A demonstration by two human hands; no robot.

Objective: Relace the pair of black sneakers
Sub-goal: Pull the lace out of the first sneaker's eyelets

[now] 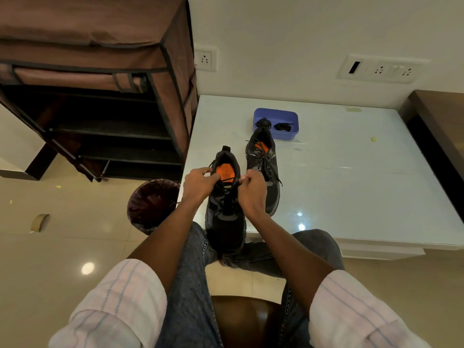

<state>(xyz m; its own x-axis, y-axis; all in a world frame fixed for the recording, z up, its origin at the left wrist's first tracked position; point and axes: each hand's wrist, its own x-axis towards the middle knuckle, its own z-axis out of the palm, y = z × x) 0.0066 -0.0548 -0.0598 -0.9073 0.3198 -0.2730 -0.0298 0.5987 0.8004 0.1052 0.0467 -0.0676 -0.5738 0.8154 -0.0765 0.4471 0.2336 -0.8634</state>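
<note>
Fingers (209,172) of both hands pinch lace (227,180) | black sneaker (226,212), orange insole

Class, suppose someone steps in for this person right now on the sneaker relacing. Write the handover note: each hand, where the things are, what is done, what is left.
Left hand: pinches one end of the black lace at the near sneaker's collar.
Right hand: pinches the other end of that lace.
Near sneaker: at the white table's front edge, toe over the lap, lace stretched across its top eyelets.
Far sneaker: flat on the table, laced, ends loose and untied.
Blue tray: behind it, holding two bundled black laces.
Done: both shoes appear threaded.
Left: likely tighten and tie the near one, then tie the far one.
</note>
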